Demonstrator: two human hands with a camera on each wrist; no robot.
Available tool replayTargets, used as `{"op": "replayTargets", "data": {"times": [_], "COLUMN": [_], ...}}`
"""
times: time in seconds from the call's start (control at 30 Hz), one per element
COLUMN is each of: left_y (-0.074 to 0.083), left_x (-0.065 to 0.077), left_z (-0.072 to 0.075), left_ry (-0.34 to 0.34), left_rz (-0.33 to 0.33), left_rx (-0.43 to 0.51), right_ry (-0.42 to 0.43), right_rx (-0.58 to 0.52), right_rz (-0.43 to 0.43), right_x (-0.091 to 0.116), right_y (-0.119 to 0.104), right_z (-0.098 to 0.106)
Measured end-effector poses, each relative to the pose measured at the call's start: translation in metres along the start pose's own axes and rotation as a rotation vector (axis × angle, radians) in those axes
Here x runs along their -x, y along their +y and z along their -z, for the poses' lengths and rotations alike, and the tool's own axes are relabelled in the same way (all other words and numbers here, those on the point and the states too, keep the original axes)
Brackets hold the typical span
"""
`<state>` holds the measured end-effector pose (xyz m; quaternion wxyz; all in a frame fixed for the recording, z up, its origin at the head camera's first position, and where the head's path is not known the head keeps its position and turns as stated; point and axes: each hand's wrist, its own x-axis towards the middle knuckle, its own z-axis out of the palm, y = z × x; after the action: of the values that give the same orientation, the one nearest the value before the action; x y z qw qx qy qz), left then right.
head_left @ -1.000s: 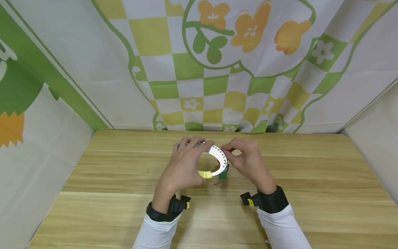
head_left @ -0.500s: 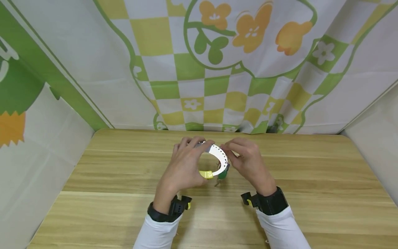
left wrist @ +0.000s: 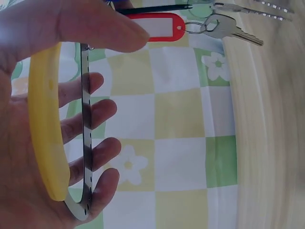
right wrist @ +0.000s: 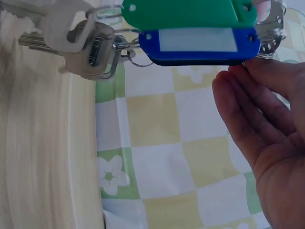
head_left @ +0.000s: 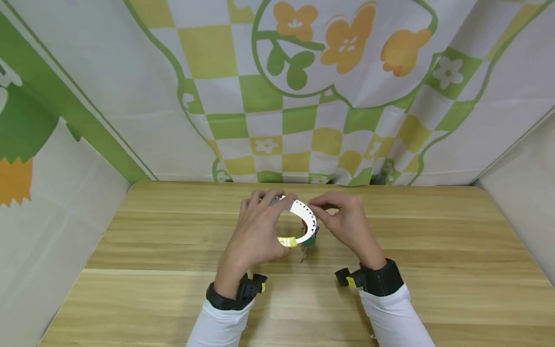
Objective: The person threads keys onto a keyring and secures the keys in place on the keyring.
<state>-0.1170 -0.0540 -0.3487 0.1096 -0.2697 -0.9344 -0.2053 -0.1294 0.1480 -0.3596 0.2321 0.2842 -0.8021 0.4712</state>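
My left hand (head_left: 256, 231) grips a round metal key holder (head_left: 309, 219) with a row of holes along its rim. Its yellow handle (left wrist: 45, 124) lies against the palm, with the thumb across the top. At the rim's right side, my right hand (head_left: 353, 226) pinches what looks like a small metal ring, mostly hidden by the fingertips. Below hang a green key tag (right wrist: 186, 14), a blue key tag (right wrist: 200, 46) and a red key tag (left wrist: 157, 27) with a white label. Metal keys (left wrist: 224, 27) dangle from the tags; other keys (right wrist: 90, 57) show blurred.
Both hands work above a light wooden table (head_left: 173, 270). Behind its far edge hangs a checked green, yellow and white curtain (head_left: 299, 120). Pale side walls stand left and right. Black straps with cameras (head_left: 381, 278) sit on both wrists.
The right fingers curled in closer to the rim, then straightened a little in the pinch. The hanging tags and keys have swung slightly. My left hand holds the key holder nearly still.
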Motion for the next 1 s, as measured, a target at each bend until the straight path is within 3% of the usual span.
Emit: {"op": "replayTargets", "data": {"times": [0.2,0.37,0.57,0.83,1.0], "left_y": [-0.001,-0.003,0.004,0.012,0.013], "left_x": [0.001,0.003,0.002,0.001,0.001], "left_z": [0.001,0.002,0.001,-0.005,-0.006], "left_ry": [-0.052,-0.088,-0.069,-0.001,0.019], "left_rz": [-0.054,-0.079,-0.024,0.072,0.088], "left_rx": [0.011,0.018,-0.061,-0.138,-0.182], "right_ry": [-0.053,-0.12,-0.094,-0.075,-0.061], "right_rx": [0.036,0.004,-0.027,0.021,0.026], "right_rz": [0.115,0.095,0.075,0.018,0.027], "right_x": [0.004,0.005,0.006,0.005,0.005], "right_y": [0.019,0.018,0.021,0.02,0.019], "right_z": [0.002,0.005,0.007,0.006,0.002]}}
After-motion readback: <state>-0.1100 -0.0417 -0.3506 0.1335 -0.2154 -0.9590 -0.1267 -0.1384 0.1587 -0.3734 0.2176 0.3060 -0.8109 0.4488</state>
